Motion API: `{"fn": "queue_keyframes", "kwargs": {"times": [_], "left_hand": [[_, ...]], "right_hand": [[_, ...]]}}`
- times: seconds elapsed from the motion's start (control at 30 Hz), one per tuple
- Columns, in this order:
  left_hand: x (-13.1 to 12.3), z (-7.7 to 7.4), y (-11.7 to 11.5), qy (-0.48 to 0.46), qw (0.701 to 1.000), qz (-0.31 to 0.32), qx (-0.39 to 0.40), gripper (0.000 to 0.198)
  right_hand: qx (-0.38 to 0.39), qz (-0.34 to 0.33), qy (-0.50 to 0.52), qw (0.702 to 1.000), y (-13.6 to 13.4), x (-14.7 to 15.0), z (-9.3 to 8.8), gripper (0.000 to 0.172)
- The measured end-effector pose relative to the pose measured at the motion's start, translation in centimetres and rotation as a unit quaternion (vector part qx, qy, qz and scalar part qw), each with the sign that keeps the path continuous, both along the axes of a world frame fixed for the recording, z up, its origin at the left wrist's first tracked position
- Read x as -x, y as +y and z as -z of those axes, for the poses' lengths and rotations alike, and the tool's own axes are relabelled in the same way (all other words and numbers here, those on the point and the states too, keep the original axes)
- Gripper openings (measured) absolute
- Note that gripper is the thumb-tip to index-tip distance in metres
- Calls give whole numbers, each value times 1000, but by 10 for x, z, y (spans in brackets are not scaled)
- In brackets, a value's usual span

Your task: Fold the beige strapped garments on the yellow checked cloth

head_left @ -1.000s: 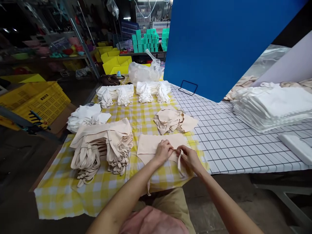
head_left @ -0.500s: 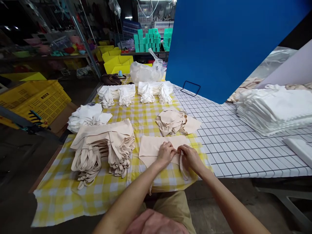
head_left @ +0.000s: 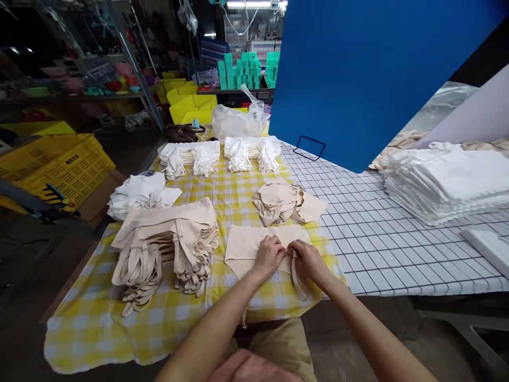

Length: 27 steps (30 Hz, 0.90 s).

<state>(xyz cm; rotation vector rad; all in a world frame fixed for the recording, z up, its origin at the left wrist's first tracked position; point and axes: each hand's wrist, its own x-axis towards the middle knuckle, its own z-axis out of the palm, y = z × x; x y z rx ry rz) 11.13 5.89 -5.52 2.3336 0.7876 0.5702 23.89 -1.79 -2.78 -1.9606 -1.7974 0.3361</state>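
So where are the two hands at, and is anything gripped?

– Yep, both are busy, fingertips almost meeting. The left hand (head_left: 271, 254) looks pinched on the lower edge of a beige cloth (head_left: 244, 245), and the right hand (head_left: 310, 259) is pinched on a thin strap (head_left: 295, 277) that dangles below it. Can't tell exactly what's between the fingertips, way too small.

OK, and where's that beige cloth?

– Lying flat on the yellow-checked bench (head_left: 234, 199), right in front of the person, its straight edge facing away. A crumpled beige pile (head_left: 278, 200) sits just beyond it.

Anything else around?

– Tons. To the left there's a tall beige stack (head_left: 175, 220) with straps hanging off the near side, and a messy white pile (head_left: 137, 193) behind that. Further back, two white stacks (head_left: 251, 146) sit side by side, with a plastic bag (head_left: 234, 121) behind them. Over on the right, a blue board (head_left: 358, 79) leans above a white grid cover (head_left: 366, 249).
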Motion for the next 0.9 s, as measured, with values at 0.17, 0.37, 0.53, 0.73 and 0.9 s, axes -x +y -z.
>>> {"fn": "queue_keyframes", "kwargs": {"times": [0.17, 0.37, 0.53, 0.73, 0.9], "left_hand": [[-1, 6, 0, -7, 1000, 1, -15, 14], [-1, 2, -1, -12, 1000, -3, 10, 15], [1, 0, -2, -30, 999, 0, 20, 13], [14, -1, -9, 2, 999, 40, -19, 22], [24, -10, -16, 38, 997, 61, -21, 37]], "right_hand": [[7, -27, -10, 1000, 2, 6, -3, 24], [-64, 99, 224, 967, -2, 16, 5, 18], [30, 185, 630, 754, -30, 28, -8, 24], [-26, 213, 586, 781, -89, 35, -17, 43], [-64, 283, 470, 833, -123, 46, 5, 45]]}}
